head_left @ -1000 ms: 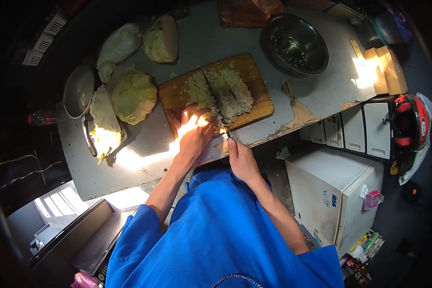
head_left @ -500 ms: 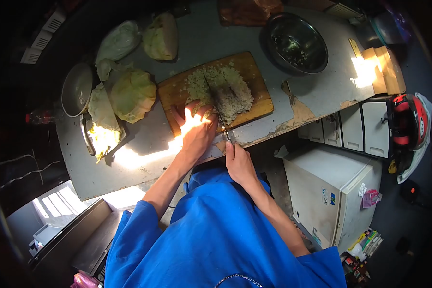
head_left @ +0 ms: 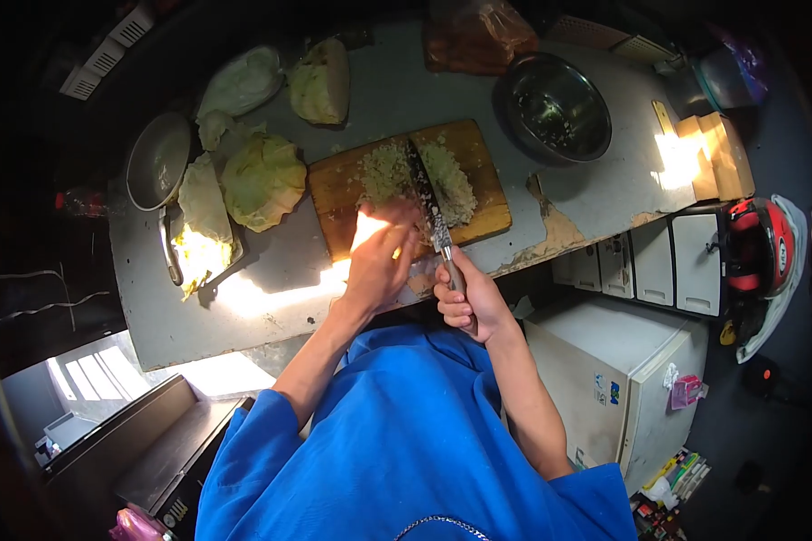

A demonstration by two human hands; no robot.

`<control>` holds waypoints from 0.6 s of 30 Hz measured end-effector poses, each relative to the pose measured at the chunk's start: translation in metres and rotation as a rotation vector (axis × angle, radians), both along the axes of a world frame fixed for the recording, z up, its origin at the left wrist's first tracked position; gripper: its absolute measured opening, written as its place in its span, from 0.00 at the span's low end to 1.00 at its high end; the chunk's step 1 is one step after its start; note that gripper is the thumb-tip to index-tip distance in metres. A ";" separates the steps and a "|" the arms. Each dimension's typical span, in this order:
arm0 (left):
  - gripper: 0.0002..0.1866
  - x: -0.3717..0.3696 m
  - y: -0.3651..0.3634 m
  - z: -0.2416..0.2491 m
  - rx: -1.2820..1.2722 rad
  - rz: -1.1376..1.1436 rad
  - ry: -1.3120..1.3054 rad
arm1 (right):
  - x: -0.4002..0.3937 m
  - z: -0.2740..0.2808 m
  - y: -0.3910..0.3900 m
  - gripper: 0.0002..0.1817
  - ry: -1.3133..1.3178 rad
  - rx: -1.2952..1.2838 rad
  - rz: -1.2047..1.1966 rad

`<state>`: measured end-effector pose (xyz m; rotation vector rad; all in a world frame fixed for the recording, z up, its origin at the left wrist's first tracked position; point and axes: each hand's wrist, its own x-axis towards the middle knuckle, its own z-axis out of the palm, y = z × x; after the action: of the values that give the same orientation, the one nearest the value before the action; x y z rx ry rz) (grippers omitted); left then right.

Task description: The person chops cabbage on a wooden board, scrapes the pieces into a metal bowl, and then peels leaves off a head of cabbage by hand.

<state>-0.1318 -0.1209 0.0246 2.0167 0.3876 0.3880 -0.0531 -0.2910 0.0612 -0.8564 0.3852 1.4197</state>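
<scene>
Wrapped round the handle of a knife (head_left: 427, 194), my right hand (head_left: 471, 298) is at the board's near edge. Bits of vegetable cling to the blade, which points away from me. My left hand (head_left: 383, 245) is just left of the blade over the near part of the wooden cutting board (head_left: 338, 216); its fingers are partly blurred and glare covers some of them. Finely chopped pale cabbage (head_left: 448, 185) lies on both sides of the blade. Loose cabbage leaves (head_left: 262, 180) rest left of the board.
A steel bowl (head_left: 555, 108) with some bits inside stands right of the board. Behind are a cut cabbage (head_left: 320, 83) and a reddish bag (head_left: 478, 38). A pan (head_left: 158, 162) lies at the left. The worn table edge (head_left: 550, 250) runs before me, beside a white fridge (head_left: 613, 343).
The knife has turned flatter, showing its broad side, and parts the chopped cabbage. My right hand has shifted right and nearer to me. My left hand's fingers have moved and look more blurred.
</scene>
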 end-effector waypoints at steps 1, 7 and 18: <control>0.20 0.003 0.004 0.002 0.264 -0.156 -0.147 | 0.000 0.000 -0.003 0.26 0.062 0.061 -0.008; 0.25 0.017 0.023 -0.019 0.514 -0.357 -0.060 | -0.009 0.010 -0.018 0.25 0.308 0.232 -0.043; 0.27 0.013 0.008 0.013 0.533 -0.570 -0.179 | -0.011 0.037 -0.035 0.24 -0.178 -0.159 0.128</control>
<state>-0.1185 -0.1126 0.0379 2.4618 -0.4482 0.3266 -0.0646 -0.3255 0.0978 -1.1448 0.3148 1.4306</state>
